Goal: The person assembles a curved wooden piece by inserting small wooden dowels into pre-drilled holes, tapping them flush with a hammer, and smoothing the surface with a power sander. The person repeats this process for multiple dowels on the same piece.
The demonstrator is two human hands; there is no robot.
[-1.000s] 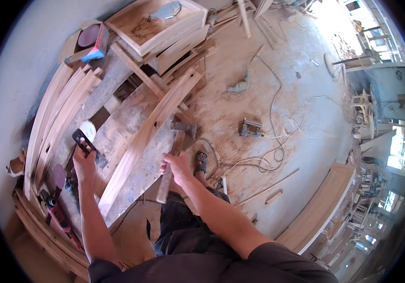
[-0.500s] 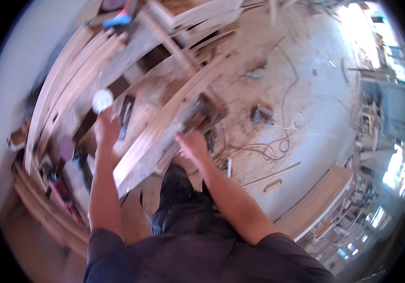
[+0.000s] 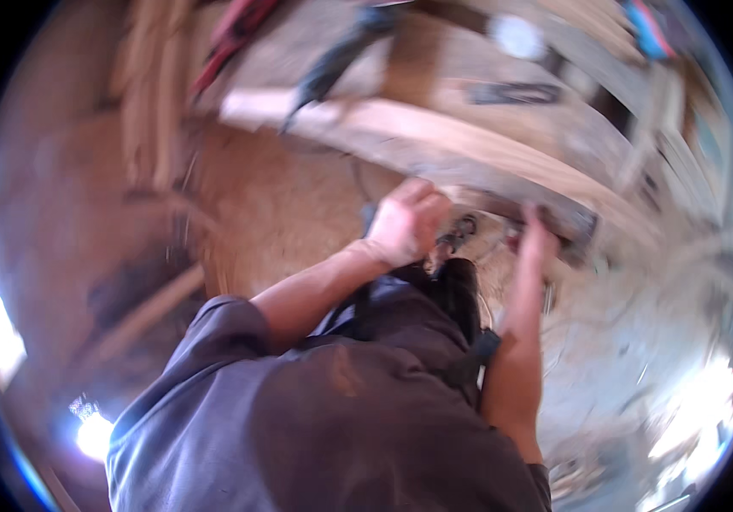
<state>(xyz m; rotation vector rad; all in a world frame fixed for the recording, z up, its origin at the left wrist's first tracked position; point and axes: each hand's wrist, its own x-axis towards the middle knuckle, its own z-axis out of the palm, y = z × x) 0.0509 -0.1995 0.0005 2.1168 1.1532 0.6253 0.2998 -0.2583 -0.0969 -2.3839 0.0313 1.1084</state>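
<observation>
My left hand (image 3: 409, 222) is closed, knuckles up, in front of the bench's near side; whatever lies inside its fingers is hidden. A short wooden piece (image 3: 473, 200) begins right beside those fingers. My right hand (image 3: 537, 230) reaches against the bench's near side, its fingers smeared by motion. Just beyond both hands, a long curved pale plank (image 3: 435, 126) lies along the bench. Farther back on the bench rest a flat dark tool (image 3: 516, 92) and a white round object (image 3: 516, 37). A dark power tool (image 3: 341, 60) lies toward the plank's left end.
At the far left is a red power tool (image 3: 234, 38). Long boards (image 3: 154, 102) stand left of the bench. A blue and red object (image 3: 650, 30) and more timber (image 3: 691, 162) are at the far right. Brown sheet or floor (image 3: 272, 196) spreads below the bench.
My view has swung left. My left hand has left the white round object, which stays on the bench, and come back near my body, closed. My right hand remains by the bench's near side.
</observation>
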